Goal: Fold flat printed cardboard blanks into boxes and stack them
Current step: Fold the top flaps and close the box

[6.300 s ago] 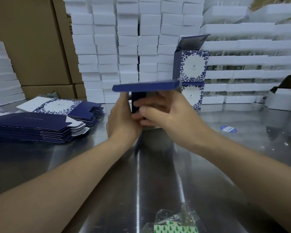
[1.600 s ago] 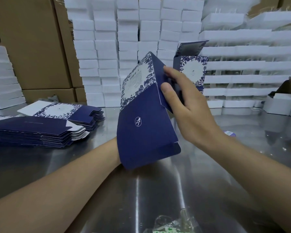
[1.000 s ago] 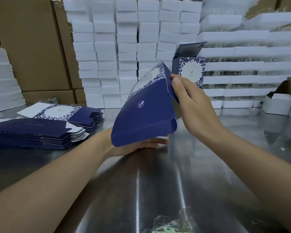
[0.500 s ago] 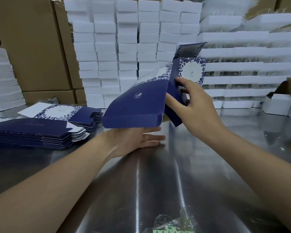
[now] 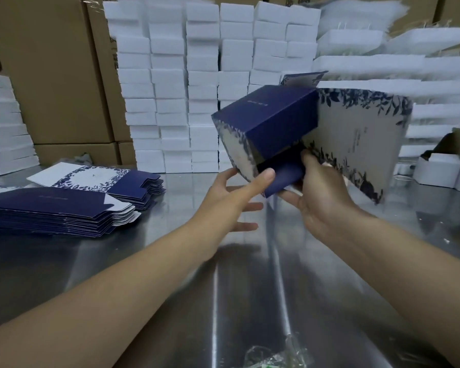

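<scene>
Holding a half-formed navy box tilted in the air above the steel table, the person is working at its near end. The box's wide floral-printed panel is facing right, and a dark flap is sticking out of its underside toward the camera. The left hand is spreading wide: its thumb is pressing on the flap's left edge while the straight fingers are reaching beneath the box. The right hand is gripping the flap from the other side, thumb on top and fingers curling under. Two stacks of flat blanks are lying on the table at left, well apart from the hands. White foam boxes are standing piled against brown cartons behind.
</scene>
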